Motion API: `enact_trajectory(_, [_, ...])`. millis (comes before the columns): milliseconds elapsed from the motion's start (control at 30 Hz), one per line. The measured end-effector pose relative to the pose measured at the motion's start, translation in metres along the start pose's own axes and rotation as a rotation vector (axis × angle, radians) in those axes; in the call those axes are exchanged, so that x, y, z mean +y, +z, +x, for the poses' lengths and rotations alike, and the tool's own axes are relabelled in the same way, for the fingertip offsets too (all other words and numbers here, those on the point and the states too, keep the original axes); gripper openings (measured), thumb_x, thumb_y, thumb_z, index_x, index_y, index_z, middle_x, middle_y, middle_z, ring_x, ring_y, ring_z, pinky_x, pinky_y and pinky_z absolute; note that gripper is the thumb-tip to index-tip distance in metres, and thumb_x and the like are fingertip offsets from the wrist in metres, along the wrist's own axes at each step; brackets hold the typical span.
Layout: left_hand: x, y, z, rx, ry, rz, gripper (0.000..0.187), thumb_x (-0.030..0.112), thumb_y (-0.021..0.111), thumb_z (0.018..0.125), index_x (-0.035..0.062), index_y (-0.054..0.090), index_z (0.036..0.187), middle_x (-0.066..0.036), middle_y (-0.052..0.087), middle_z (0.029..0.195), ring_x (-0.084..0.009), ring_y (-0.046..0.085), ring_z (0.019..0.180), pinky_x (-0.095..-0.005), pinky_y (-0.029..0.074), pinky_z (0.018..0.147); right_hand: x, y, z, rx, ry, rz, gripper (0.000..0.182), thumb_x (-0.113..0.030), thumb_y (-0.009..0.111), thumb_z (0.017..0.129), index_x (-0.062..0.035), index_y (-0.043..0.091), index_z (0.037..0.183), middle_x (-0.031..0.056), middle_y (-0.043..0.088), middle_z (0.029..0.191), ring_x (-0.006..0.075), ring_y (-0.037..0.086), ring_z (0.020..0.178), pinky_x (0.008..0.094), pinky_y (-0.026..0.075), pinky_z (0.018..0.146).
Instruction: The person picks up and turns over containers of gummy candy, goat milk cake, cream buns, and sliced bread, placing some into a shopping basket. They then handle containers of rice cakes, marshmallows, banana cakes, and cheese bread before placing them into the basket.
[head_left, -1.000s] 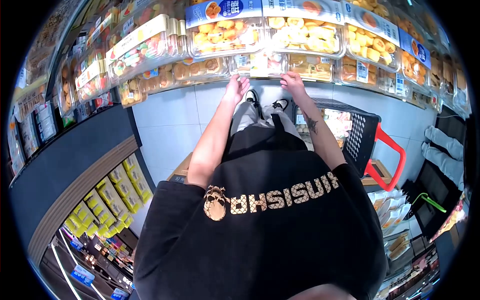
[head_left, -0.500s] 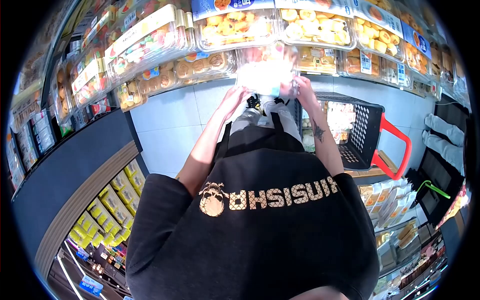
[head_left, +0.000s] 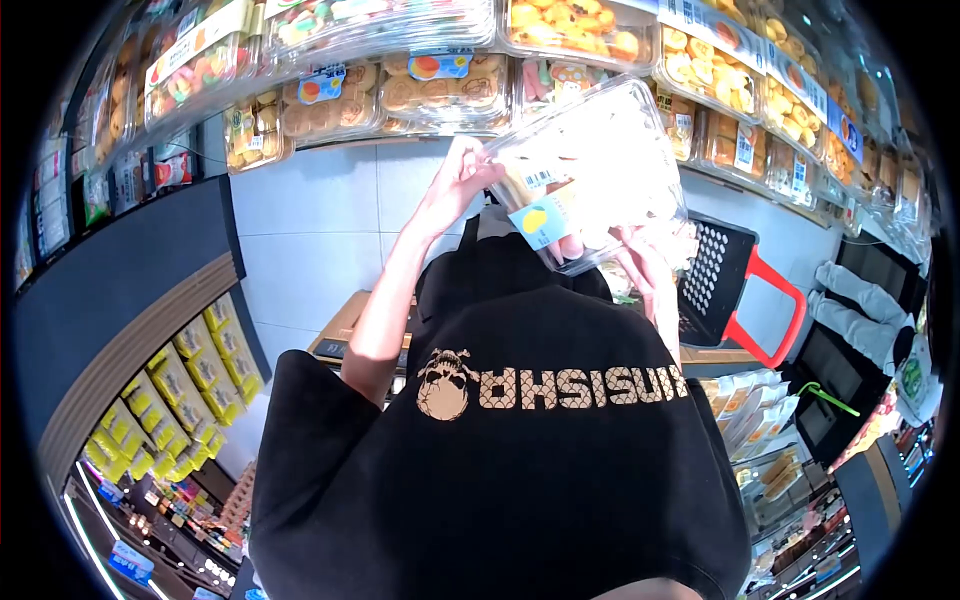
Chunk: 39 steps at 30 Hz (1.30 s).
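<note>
A clear plastic food box (head_left: 590,170) with a barcode and a blue label showing a yellow fruit is held tilted between both hands, in front of my body. Strong glare washes out most of its contents. My left hand (head_left: 458,190) is closed on its left edge. Under the lower right edge, my right hand (head_left: 645,260) supports the box with bent fingers, some of them showing through the plastic. Just beyond the box are shelved packs of round pastries (head_left: 445,85).
A black shopping basket (head_left: 715,280) with a red handle (head_left: 785,340) stands at my right, partly covered by the box and my arm. Stacked clear boxes of snacks (head_left: 580,30) line the shelf ahead. Yellow packets (head_left: 170,390) hang at the left. A person's light-clothed legs (head_left: 850,310) show at far right.
The box has come away from the shelf toward my body, tilting and turning in my hands. My right hand has moved down under its edge. The view has shifted.
</note>
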<state>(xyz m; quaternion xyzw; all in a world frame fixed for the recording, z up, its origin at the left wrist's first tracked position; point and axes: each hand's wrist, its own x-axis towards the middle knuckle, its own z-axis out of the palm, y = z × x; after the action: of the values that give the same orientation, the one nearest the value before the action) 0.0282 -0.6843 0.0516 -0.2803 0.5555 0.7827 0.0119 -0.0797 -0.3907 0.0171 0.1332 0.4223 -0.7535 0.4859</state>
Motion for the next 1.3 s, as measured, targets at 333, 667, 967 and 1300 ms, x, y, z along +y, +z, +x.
enact_trajectory(333, [0.03,-0.006,0.004,-0.115,0.17,0.047,0.044,0.007,0.051,0.086,-0.0012,0.036,0.126,-0.013,0.044,0.125,-0.0168,0.043,0.114,-0.0288,0.037,0.094,0.001,0.036,-0.013,0.035,-0.062,-0.105,0.024,0.008,0.061,0.073,-0.0002,0.056,0.095,0.0091,0.06,0.089,0.0179,0.058,0.087,0.0317,0.045,0.086])
enact_trajectory(667, [0.079,-0.004,-0.019,-0.009,0.364,0.149,0.034,0.024,0.05,0.089,-0.0002,0.05,0.113,-0.008,0.057,0.108,-0.0133,0.05,0.101,-0.0267,0.037,0.09,0.0,0.111,-0.056,0.162,-0.03,0.052,0.041,0.006,0.061,0.072,-0.0074,0.049,0.109,0.0052,0.053,0.102,0.0156,0.051,0.096,0.0327,0.042,0.087])
enact_trajectory(967, [0.106,-0.017,-0.031,-0.081,0.375,0.228,0.034,0.029,0.049,0.089,0.0046,0.051,0.113,-0.003,0.057,0.105,-0.01,0.05,0.099,-0.0253,0.038,0.086,0.038,0.151,-0.038,-0.14,-0.115,-0.31,0.012,-0.004,0.063,0.075,-0.005,0.057,0.087,-0.0001,0.057,0.085,0.0067,0.051,0.076,0.0211,0.039,0.071])
enact_trajectory(1300, [0.103,-0.021,-0.028,-0.09,0.375,0.147,0.034,0.008,0.063,0.078,0.0027,0.046,0.108,-0.004,0.055,0.1,-0.0072,0.05,0.094,-0.0236,0.04,0.085,0.03,0.164,-0.031,-0.201,-0.185,-0.378,0.01,-0.005,0.063,0.076,-0.0067,0.055,0.082,-0.0021,0.055,0.08,0.0056,0.05,0.076,0.0206,0.039,0.071])
